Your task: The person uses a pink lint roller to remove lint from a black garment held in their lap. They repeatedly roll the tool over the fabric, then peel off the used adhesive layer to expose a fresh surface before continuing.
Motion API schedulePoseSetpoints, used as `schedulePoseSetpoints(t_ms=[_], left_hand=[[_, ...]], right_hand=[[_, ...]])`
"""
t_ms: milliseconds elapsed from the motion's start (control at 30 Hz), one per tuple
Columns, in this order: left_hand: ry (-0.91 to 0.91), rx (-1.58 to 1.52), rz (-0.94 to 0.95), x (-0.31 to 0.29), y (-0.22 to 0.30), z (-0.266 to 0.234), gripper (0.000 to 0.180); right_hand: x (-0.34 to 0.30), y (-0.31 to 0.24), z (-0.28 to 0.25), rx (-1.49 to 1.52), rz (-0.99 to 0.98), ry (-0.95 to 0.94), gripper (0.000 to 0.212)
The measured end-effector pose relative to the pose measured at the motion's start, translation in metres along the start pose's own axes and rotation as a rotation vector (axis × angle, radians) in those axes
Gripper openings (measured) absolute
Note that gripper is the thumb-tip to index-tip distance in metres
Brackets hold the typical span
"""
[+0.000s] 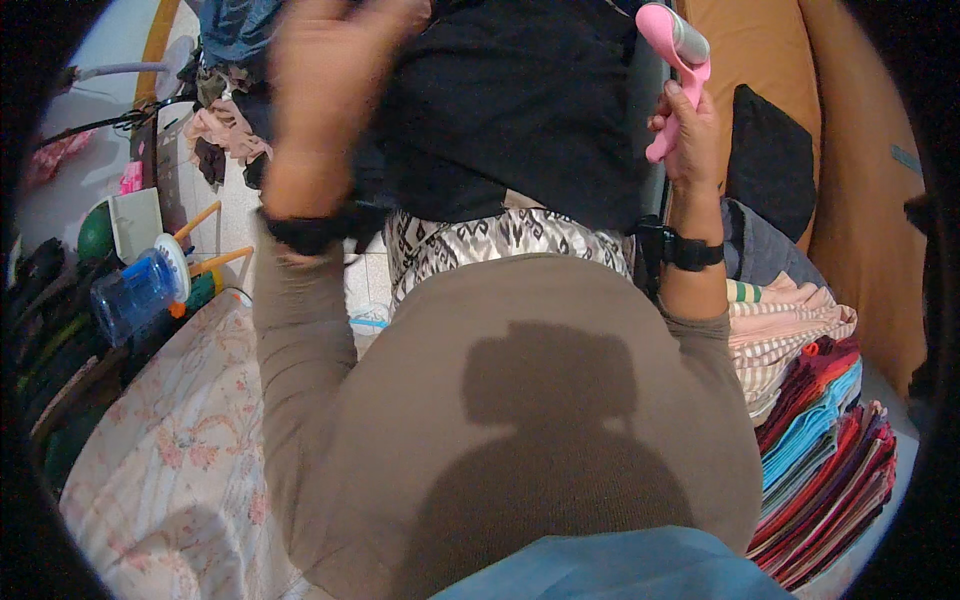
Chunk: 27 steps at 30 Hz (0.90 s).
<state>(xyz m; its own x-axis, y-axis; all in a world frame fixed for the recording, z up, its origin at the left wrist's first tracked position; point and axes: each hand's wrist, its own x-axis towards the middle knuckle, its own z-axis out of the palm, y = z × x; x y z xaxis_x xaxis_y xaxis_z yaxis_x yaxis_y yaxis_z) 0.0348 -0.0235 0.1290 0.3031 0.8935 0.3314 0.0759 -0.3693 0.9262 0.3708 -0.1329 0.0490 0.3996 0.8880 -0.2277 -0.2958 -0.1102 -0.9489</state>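
Note:
My right hand [688, 135] is closed around the handle of a pink lint roller [660, 30], held up at the upper right with its pale roll at the top. A black garment [510, 110] lies spread over my lap and stretches to the upper edge of the view. Above the garment's left side, my left hand [335, 75] is smeared by motion. Its fingers reach the upper edge, so their pose cannot be made out. Dark bands circle both of my wrists.
Folded colourful cloths [825, 460] are stacked at the lower right, by striped fabric [785, 325]. A black cloth [770, 160] lies against the brown furniture [860, 220]. On the left are a blue clear container [133, 297], a floral sheet [170, 430] and hanging clothes [235, 30].

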Motion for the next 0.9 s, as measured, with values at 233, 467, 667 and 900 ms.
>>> schedulePoseSetpoints(t_ms=[233,467,667,900], left_hand=[[-0.775,0.302,-0.046,-0.050,-0.011,0.100,0.031],[-0.045,-0.096,-0.130,-0.040,-0.026,0.070,0.036],[-0.250,-0.209,-0.361,-0.051,-0.022,0.072,0.044],[-0.230,-0.631,-0.582,-0.056,-0.021,0.053,0.054]], right_hand=[[-0.020,-0.011,0.008,-0.620,-0.417,-0.129,0.025],[-0.041,0.000,0.050,-0.957,-0.609,-0.502,0.026],[-0.050,0.003,0.062,-0.944,-0.705,-0.636,0.029],[-0.053,0.002,0.064,-0.919,-0.716,-0.634,0.023]])
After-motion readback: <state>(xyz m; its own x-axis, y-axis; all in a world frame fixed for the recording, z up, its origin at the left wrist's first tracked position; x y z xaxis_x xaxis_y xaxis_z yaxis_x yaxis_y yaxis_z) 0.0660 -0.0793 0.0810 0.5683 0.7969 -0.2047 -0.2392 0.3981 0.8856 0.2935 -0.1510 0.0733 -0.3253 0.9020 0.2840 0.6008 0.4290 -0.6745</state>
